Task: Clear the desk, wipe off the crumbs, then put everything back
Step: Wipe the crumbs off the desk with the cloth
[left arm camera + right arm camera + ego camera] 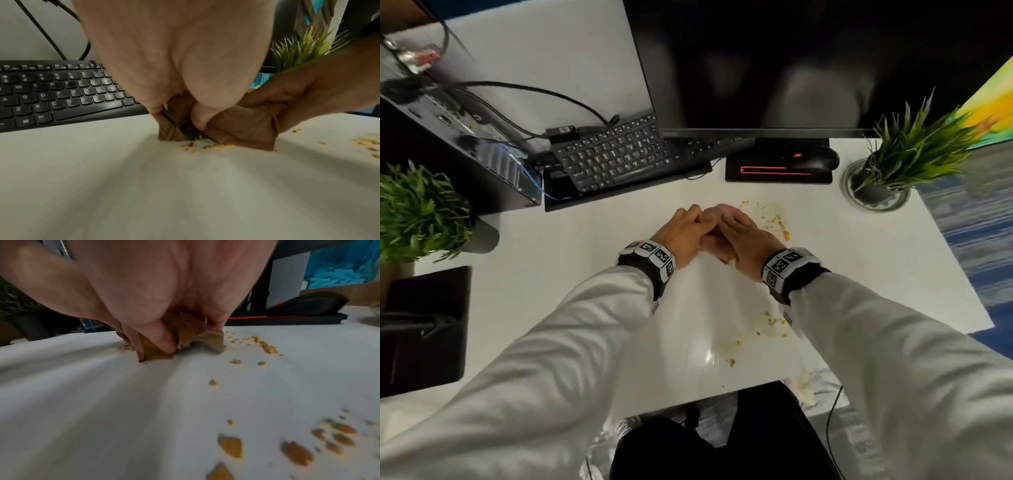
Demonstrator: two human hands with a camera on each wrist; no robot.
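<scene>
Both hands meet over a small folded pinkish-brown cloth (pixel 717 240) pressed on the white desk (pixel 585 246). My left hand (pixel 685 229) pinches the cloth's left part (pixel 174 129), thumb and fingers curled into its folds. My right hand (pixel 743 240) grips the right part (pixel 197 332), which is stained yellow. Yellow crumbs (pixel 779 224) lie right of the hands, and more crumbs (pixel 774 322) lie nearer me under the right forearm. A little heap of crumbs (pixel 218 147) sits at the cloth's lower edge.
A black keyboard (pixel 613 157) lies behind the hands, under a dark monitor (pixel 774 61). A black mouse (pixel 813 159) rests on a mouse pad (pixel 750 171). Potted plants stand at right (pixel 883 171) and left (pixel 417 212). A computer case (pixel 448 137) and a dark pad (pixel 424 329) sit left.
</scene>
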